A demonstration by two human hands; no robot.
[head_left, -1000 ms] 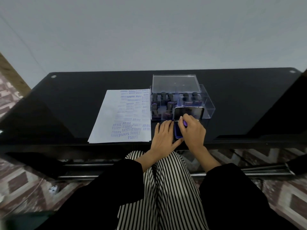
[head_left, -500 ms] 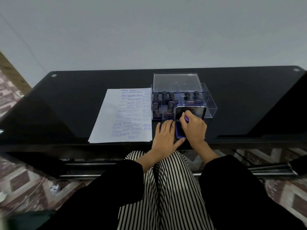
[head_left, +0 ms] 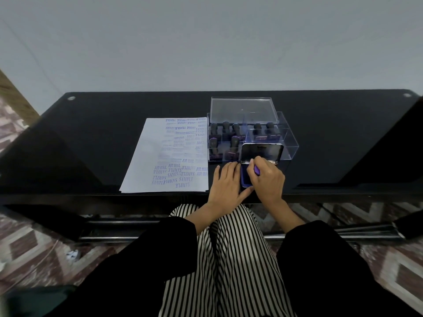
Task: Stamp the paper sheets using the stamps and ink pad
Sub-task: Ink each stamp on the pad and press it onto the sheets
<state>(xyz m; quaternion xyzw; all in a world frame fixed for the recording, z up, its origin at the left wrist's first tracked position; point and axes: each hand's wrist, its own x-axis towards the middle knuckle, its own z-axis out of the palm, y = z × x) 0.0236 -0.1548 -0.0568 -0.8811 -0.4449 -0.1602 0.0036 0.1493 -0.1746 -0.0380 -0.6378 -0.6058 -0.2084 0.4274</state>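
Many imprints cover paper sheets [head_left: 164,156] left of ink pad [head_left: 245,179]; we judge blank left strip remains. Right hand [head_left: 269,180] fingers pinch stamp [head_left: 256,170] on ink pad; left hand [head_left: 225,183] fingers straight, flat on counter [head_left: 91,145] at ink pad's left edge.

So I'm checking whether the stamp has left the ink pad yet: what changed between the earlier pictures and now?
Nothing visibly changed. The right hand still grips the purple stamp over the ink pad, and the left hand still lies flat beside the pad. The paper sheet and stamp box stayed put.
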